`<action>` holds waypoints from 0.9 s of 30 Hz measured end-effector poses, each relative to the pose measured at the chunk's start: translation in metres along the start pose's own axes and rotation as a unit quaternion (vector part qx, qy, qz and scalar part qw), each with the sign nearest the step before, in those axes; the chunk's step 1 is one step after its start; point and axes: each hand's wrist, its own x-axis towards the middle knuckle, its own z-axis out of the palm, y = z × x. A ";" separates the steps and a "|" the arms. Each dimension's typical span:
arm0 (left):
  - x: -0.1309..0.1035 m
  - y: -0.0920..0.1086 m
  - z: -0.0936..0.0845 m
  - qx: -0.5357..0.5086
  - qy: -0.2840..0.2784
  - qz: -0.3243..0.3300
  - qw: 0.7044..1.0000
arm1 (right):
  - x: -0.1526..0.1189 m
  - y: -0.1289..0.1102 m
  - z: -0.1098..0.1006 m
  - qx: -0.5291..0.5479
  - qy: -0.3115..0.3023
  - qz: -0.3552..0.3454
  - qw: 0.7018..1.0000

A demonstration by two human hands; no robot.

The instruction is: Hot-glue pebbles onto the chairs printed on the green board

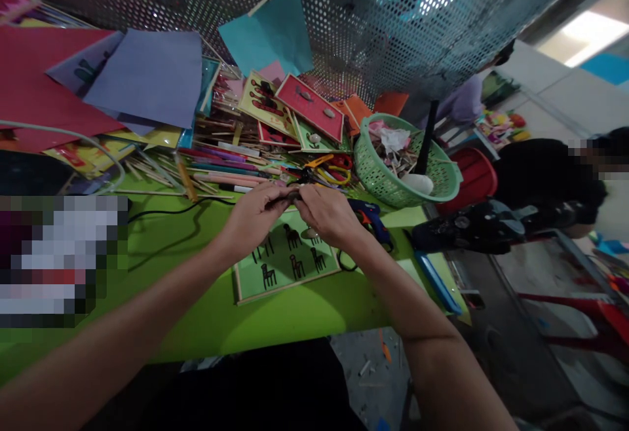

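Bare forearms (147, 300) stretch forward, left hand (254, 215) and right hand (328, 211) pinching a small dark piece (293, 195) in nearly closed grips, above a green card (282, 285) showing chair pictures (268, 276).

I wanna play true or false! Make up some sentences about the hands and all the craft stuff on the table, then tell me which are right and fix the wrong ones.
1. The left hand and right hand meet at a small dark thing. True.
2. The card with chair pictures is red. False: the card is green.
3. A purple sheet lies to the left of the green basket. True.
4. The green basket has nothing in it. False: it holds a crumpled white piece and other bits.
5. A turquoise sheet is behind the hands, by the mesh. True.
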 end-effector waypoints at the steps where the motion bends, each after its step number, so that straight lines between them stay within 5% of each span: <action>1: 0.000 0.000 0.000 0.000 0.000 0.001 1.000 | 0.000 0.000 0.001 -0.002 0.002 0.000 1.000; 27: -0.003 0.005 0.001 -0.004 0.008 0.014 1.000 | -0.001 0.002 0.004 0.129 0.026 0.036 0.991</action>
